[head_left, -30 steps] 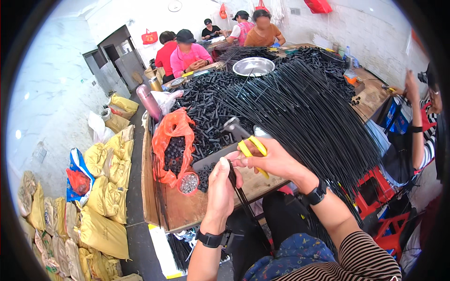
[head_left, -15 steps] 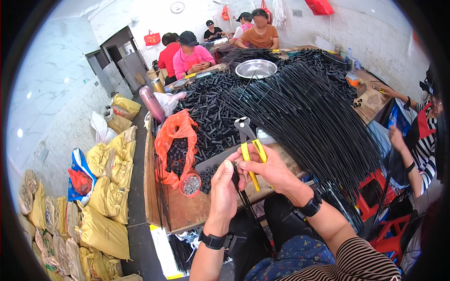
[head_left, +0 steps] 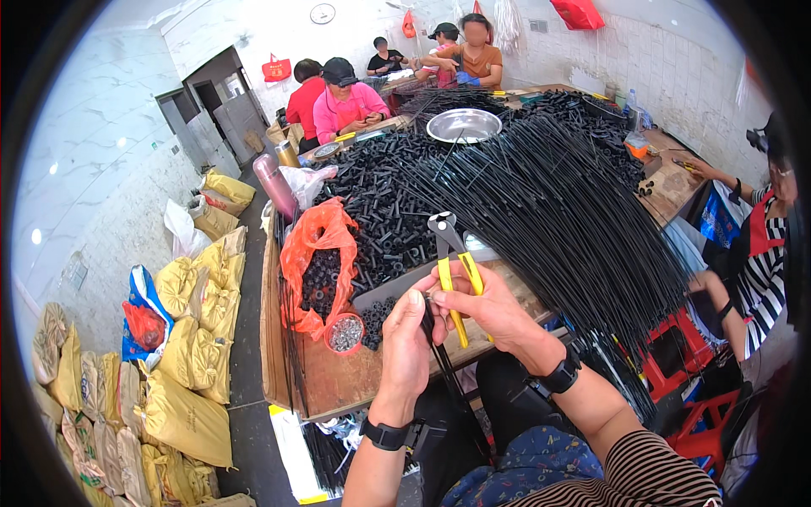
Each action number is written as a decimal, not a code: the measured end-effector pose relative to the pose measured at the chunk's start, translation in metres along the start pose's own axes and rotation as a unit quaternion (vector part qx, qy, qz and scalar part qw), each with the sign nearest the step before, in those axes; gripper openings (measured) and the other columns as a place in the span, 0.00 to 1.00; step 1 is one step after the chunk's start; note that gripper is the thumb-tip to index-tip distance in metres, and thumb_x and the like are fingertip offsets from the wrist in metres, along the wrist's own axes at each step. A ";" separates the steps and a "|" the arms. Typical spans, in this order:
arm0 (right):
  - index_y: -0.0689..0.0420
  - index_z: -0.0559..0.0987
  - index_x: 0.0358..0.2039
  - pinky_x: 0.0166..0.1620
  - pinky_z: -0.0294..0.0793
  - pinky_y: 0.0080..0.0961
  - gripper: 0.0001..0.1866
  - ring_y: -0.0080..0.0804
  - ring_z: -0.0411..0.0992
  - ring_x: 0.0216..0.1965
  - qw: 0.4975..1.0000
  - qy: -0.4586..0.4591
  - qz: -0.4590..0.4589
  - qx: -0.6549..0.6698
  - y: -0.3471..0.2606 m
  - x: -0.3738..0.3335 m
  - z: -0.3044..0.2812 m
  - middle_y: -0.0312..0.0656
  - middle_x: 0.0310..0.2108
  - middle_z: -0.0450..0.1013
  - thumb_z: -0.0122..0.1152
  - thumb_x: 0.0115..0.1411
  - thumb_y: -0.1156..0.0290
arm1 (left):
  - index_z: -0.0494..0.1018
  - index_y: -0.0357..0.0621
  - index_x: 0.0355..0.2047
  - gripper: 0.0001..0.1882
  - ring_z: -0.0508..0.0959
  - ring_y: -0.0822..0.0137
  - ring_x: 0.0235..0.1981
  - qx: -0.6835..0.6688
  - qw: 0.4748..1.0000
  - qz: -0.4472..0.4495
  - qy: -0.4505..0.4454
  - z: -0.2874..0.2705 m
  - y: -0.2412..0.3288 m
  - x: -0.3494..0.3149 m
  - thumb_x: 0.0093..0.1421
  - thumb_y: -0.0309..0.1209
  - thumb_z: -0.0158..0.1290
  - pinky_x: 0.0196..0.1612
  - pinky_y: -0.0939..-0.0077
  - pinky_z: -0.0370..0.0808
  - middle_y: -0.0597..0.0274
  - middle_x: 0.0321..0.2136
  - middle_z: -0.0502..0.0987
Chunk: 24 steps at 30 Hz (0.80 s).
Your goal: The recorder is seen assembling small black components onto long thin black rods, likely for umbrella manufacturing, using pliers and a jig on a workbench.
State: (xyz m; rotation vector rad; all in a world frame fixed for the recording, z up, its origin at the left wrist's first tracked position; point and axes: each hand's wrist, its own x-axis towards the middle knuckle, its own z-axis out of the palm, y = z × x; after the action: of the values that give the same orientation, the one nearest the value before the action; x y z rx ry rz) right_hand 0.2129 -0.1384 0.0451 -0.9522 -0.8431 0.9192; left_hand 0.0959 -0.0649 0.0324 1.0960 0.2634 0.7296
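Close together over the table's near edge, both of my hands work at the upper end of thin black rods (head_left: 448, 372). My left hand (head_left: 404, 346) is closed round the rods, which hang down past my lap. In my right hand (head_left: 494, 311) are end-cutting pliers (head_left: 443, 241) with yellow handles, jaws pointing up and away. Its thumb and fingertips also pinch near the rod ends; whatever small part is there is hidden by the fingers. Left of my hands stands a small red cup (head_left: 345, 333) of little metal pieces, beside loose black rings (head_left: 378, 319).
A red plastic bag (head_left: 291, 275) holds black parts. Beyond lie a heap of black tubes (head_left: 384, 186), a large bundle of black rods (head_left: 566, 220) and a steel bowl (head_left: 463, 125). Yellow sacks (head_left: 190, 414) line the left wall. Co-workers sit across and at right, near red stools (head_left: 676, 355).
My hands, pliers and rods stay almost in place. Across the table, the person in orange sits up with hands raised. At right, the striped-sleeved co-worker's near hand has dropped.
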 end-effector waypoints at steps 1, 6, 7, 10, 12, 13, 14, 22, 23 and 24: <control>0.61 0.74 0.43 0.32 0.71 0.16 0.12 0.17 0.70 0.29 1.000 0.002 -0.002 0.006 0.001 -0.001 0.000 0.33 0.27 0.72 0.57 0.58 0.76 | 0.65 0.34 0.54 0.24 0.65 0.77 0.24 0.000 1.000 0.000 0.000 0.000 0.000 0.000 0.68 0.42 0.40 0.27 0.84 0.61 0.66 0.28 0.70; 0.62 0.72 0.44 0.31 0.72 0.17 0.13 0.18 0.71 0.28 0.996 0.050 -0.058 -0.037 0.007 -0.005 0.007 0.34 0.27 0.73 0.58 0.57 0.77 | 0.65 0.34 0.54 0.25 0.66 0.76 0.24 0.041 0.999 -0.006 -0.006 0.001 0.004 -0.002 0.68 0.43 0.40 0.27 0.82 0.63 0.67 0.28 0.70; 0.62 0.72 0.44 0.31 0.72 0.17 0.13 0.18 0.71 0.27 0.992 0.062 -0.092 -0.065 0.010 -0.006 0.006 0.35 0.27 0.73 0.59 0.57 0.77 | 0.65 0.34 0.54 0.25 0.66 0.76 0.24 0.041 0.999 -0.006 -0.007 0.001 0.004 -0.002 0.68 0.43 0.40 0.27 0.82 0.63 0.67 0.28 0.70; 0.62 0.71 0.45 0.31 0.73 0.20 0.15 0.19 0.72 0.26 0.975 0.077 -0.117 -0.171 0.008 -0.009 0.008 0.36 0.26 0.73 0.59 0.57 0.76 | 0.65 0.34 0.55 0.25 0.66 0.76 0.24 0.022 0.999 -0.024 -0.024 -0.003 0.006 -0.002 0.68 0.44 0.40 0.27 0.82 0.63 0.68 0.27 0.69; 0.61 0.71 0.46 0.32 0.73 0.21 0.15 0.20 0.72 0.26 0.962 0.086 -0.115 -0.234 -0.002 -0.013 0.013 0.37 0.26 0.74 0.59 0.57 0.76 | 0.63 0.34 0.56 0.26 0.65 0.76 0.23 0.018 0.998 -0.037 -0.046 -0.006 0.006 -0.003 0.68 0.44 0.40 0.27 0.82 0.62 0.68 0.26 0.68; 0.61 0.71 0.46 0.32 0.73 0.23 0.16 0.21 0.73 0.27 0.943 0.096 -0.114 -0.296 -0.005 -0.014 0.014 0.37 0.26 0.74 0.60 0.57 0.75 | 0.63 0.34 0.56 0.26 0.65 0.76 0.23 0.017 0.998 -0.037 -0.044 -0.006 0.006 -0.002 0.68 0.44 0.40 0.27 0.82 0.62 0.68 0.26 0.68; 0.61 0.71 0.46 0.32 0.73 0.23 0.16 0.21 0.73 0.27 0.943 0.096 -0.113 -0.297 -0.006 -0.014 0.014 0.37 0.26 0.74 0.60 0.57 0.75 | 0.64 0.35 0.56 0.25 0.63 0.77 0.22 0.026 0.998 -0.031 -0.054 -0.006 0.005 0.000 0.68 0.44 0.39 0.26 0.83 0.61 0.68 0.25 0.67; 0.61 0.71 0.45 0.30 0.72 0.21 0.14 0.20 0.70 0.25 0.948 -0.035 -0.021 -0.316 -0.029 -0.011 -0.003 0.36 0.26 0.72 0.54 0.62 0.67 | 0.66 0.35 0.51 0.24 0.60 0.76 0.20 -0.041 0.996 -0.047 -0.070 -0.014 -0.003 0.001 0.69 0.44 0.35 0.25 0.82 0.58 0.67 0.21 0.64; 0.61 0.71 0.45 0.30 0.72 0.21 0.14 0.20 0.70 0.25 0.947 -0.038 -0.021 -0.318 -0.033 -0.014 -0.005 0.36 0.26 0.72 0.54 0.62 0.67 | 0.66 0.36 0.49 0.24 0.59 0.76 0.19 -0.031 0.997 -0.036 -0.065 -0.018 -0.002 0.000 0.69 0.45 0.34 0.24 0.82 0.58 0.67 0.20 0.63; 0.60 0.70 0.43 0.29 0.71 0.20 0.13 0.19 0.70 0.24 0.949 -0.066 0.031 -0.308 -0.037 -0.018 -0.009 0.35 0.26 0.71 0.51 0.64 0.65 | 0.66 0.37 0.48 0.23 0.59 0.77 0.19 -0.021 0.998 -0.024 -0.060 -0.020 -0.002 0.000 0.70 0.45 0.33 0.24 0.82 0.57 0.68 0.20 0.63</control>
State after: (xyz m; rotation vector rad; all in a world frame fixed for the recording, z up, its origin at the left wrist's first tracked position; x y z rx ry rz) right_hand 0.2233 -0.1683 0.0726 -1.4715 -1.2591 0.7894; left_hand 0.0855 -0.0510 0.0214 1.0847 0.1709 0.6208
